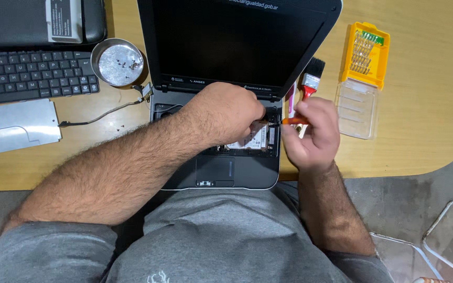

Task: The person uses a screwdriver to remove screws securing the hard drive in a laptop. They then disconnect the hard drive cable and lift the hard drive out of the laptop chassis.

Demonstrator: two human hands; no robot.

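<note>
From where I sit, the table (425, 78) reads as pale wood with a smooth, slightly satin finish, and the open laptop (237, 173) at its near edge is matt grey and black plastic with a glossy dark screen, a shiny metal-cased drive (250, 141) showing in its opened base. I see a brushed metal dish (117, 62) with a dull sheen and a flat matt grey metal plate (14, 126) towards the left edge. Near the right edge lie a yellow plastic bit case (365, 52) with a clear glossy lid and a brush (310, 78) with black bristles and a glossy red handle, while the screwdriver (294, 121) has a smooth orange plastic grip.
</note>
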